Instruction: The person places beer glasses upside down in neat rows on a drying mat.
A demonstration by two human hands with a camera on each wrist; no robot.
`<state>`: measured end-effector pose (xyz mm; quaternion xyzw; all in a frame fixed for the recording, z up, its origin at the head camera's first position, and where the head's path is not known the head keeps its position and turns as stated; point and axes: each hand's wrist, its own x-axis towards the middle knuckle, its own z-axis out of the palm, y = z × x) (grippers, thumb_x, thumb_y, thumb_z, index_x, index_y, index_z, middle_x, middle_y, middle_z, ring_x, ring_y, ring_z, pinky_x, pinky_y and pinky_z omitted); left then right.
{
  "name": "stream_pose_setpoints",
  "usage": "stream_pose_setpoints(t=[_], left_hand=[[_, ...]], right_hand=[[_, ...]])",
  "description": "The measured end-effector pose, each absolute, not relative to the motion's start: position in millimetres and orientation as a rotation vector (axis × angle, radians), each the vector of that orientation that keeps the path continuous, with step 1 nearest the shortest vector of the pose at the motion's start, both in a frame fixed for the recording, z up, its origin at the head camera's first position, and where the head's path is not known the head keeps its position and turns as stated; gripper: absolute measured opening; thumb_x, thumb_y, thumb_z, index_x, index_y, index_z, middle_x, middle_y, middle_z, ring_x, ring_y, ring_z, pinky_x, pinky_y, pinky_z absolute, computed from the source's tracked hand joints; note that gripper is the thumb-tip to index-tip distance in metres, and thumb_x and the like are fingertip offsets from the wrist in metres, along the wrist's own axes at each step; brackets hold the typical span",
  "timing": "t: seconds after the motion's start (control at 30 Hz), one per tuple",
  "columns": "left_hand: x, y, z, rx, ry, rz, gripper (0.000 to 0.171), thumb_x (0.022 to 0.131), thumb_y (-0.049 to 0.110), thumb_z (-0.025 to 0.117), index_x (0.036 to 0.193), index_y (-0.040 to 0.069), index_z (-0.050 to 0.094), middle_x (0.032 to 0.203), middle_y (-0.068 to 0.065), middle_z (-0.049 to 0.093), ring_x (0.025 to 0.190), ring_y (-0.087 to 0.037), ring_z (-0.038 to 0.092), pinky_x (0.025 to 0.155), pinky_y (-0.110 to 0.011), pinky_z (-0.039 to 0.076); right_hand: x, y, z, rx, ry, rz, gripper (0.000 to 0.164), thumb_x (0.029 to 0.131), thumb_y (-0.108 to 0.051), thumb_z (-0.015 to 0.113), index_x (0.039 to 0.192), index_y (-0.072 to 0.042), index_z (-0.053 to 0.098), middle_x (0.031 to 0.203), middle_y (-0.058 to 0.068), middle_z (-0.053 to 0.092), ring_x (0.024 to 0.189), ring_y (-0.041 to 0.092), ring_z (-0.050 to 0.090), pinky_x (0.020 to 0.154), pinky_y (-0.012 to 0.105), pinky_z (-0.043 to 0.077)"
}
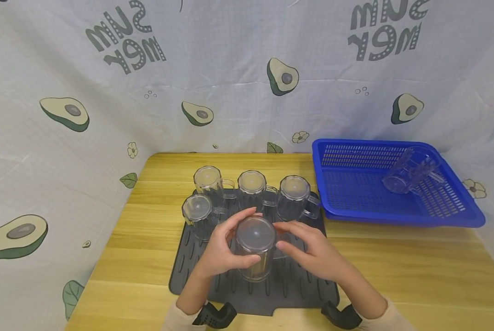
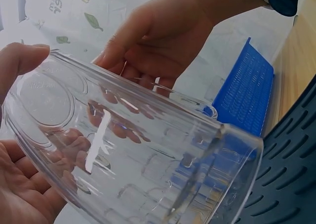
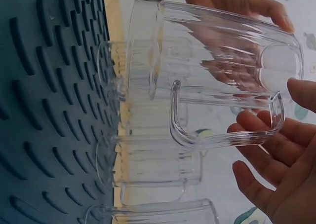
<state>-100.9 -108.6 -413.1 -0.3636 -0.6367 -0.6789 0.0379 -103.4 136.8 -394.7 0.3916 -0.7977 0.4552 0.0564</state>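
A clear glass mug (image 1: 256, 243) is upside down above a dark ribbed drying mat (image 1: 251, 301). My left hand (image 1: 226, 250) grips its left side, thumb in front and fingers behind. My right hand (image 1: 313, 250) is at the mug's right side, fingers spread and loosely bent. In the right wrist view its fingers (image 3: 266, 160) lie beside the mug's handle (image 3: 222, 140), not closed round it; whether the fingertips touch the glass is hard to tell. The mug's open rim (image 2: 242, 169) points down toward the mat.
Several more clear mugs (image 1: 294, 188) stand upside down along the mat's back and left side, handles to the right. A blue plastic basket (image 1: 395, 219) sits at the right, with clear glassware (image 1: 408, 172) lying in it. A printed curtain (image 1: 238, 92) hangs behind the wooden table (image 1: 118, 262).
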Motion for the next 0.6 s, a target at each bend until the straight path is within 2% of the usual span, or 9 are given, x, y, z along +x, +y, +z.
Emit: stream_pose_setpoints(t=[0.27, 0.47, 0.6], left_hand=[[-101.6, -109.6, -414.9, -1.127, -1.953, -2.080, 0.079, 0.077, 0.009, 0.076, 0.143, -0.009, 0.037, 0.134, -0.028, 0.051, 0.119, -0.028, 0.057, 0.096, -0.041, 0.049], [-103.0, -110.7, -416.2, -1.155, -1.963, -2.078, 0.079, 0.079, 0.010, 0.076, 0.144, -0.009, 0.035, 0.135, -0.027, 0.051, 0.119, -0.027, 0.056, 0.096, -0.041, 0.049], [-104.6, -111.6, -417.8, -1.165, -1.973, -2.096, 0.079, 0.084, 0.020, 0.076, 0.145, -0.010, 0.034, 0.136, -0.027, 0.050, 0.120, -0.027, 0.056, 0.097, -0.041, 0.049]], right_hand=[[-102.3, 135.8, -399.2, 1.189, -2.470, 1.432, 0.030, 0.094, -0.003, 0.062, 0.124, -0.004, 0.063, 0.118, 0.004, 0.067, 0.107, 0.018, 0.063, 0.084, 0.040, 0.055], [-104.2, 133.1, -401.3, 1.240, -2.421, 1.410, 0.026, 0.093, 0.001, 0.062, 0.119, -0.004, 0.064, 0.109, 0.002, 0.069, 0.097, 0.015, 0.066, 0.079, 0.033, 0.056], [-105.7, 131.4, -401.8, 1.222, -2.440, 1.366, 0.020, 0.092, 0.000, 0.063, 0.111, -0.007, 0.066, 0.100, -0.004, 0.068, 0.089, 0.010, 0.064, 0.075, 0.030, 0.055]])
